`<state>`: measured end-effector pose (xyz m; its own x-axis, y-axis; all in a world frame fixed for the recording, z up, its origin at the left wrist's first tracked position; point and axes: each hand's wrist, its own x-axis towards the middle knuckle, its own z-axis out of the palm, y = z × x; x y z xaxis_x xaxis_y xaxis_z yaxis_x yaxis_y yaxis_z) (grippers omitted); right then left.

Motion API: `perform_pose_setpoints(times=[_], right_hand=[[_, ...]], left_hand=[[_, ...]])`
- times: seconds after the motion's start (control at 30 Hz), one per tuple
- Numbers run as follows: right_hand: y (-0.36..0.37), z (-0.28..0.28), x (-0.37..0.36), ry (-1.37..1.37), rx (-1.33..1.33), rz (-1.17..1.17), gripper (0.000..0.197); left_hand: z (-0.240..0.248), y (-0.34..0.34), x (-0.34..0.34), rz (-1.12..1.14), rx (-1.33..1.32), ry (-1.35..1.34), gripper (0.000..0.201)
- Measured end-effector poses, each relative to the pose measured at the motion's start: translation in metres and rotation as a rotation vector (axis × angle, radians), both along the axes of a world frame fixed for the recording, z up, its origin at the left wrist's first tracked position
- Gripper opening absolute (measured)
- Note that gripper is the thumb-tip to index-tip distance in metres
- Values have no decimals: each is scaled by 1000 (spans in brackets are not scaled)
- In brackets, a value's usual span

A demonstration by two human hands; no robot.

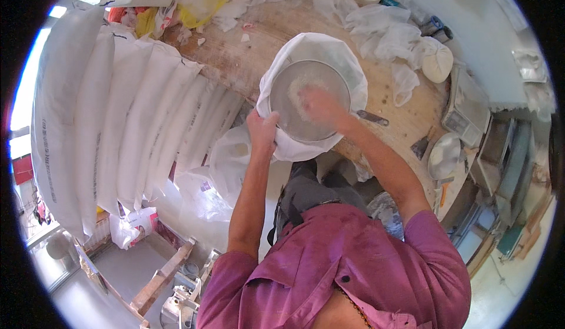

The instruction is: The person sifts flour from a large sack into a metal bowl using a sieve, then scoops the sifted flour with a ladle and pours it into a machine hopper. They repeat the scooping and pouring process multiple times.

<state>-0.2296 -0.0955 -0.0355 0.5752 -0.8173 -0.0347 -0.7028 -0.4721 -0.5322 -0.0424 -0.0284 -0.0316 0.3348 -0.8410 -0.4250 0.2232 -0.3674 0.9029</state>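
A round sieve with a fine mesh and thin rim sits inside a white bag, whose mouth spreads round it, at the table's near edge. My left hand grips the left side of the sieve's rim, thumb on top, against the bag's edge. Pale powder or crumbs lie on the mesh. Over them is my right hand, smeared by motion, so its fingers do not show clearly. What the bag rests on is hidden.
Full white sacks stand stacked at the left. Crumpled plastic bags lie along the table's far side. A flat metal tool is right of the sieve. Farther right are a metal pan and a clear plastic bin.
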Motion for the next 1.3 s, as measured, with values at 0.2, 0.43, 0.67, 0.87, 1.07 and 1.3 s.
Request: perform_pose_setpoints(times=[0.2, 0.43, 0.67, 0.87, 1.07, 1.3], right_hand=[[43, 39, -6, -11, -39, 160, 33], [54, 70, -68, -160, -354, -384, 29], [51, 8, -67, -17, 114, -530, 33], [54, 14, -54, -78, 46, -710, 25], [51, 6, -55, -78, -28, -781, 27], [65, -11, -91, -204, 26, -809, 31]], left_hand=[[-1, 6, 10, 17, -40, 37, 32], [-44, 8, 16, 51, 59, 8, 35], [-18, 4, 28, -35, 55, -100, 36], [-5, -1, 26, 33, 32, 90, 30], [-17, 4, 39, 122, 59, -67, 33], [4, 14, 31, -48, -13, 37, 43]])
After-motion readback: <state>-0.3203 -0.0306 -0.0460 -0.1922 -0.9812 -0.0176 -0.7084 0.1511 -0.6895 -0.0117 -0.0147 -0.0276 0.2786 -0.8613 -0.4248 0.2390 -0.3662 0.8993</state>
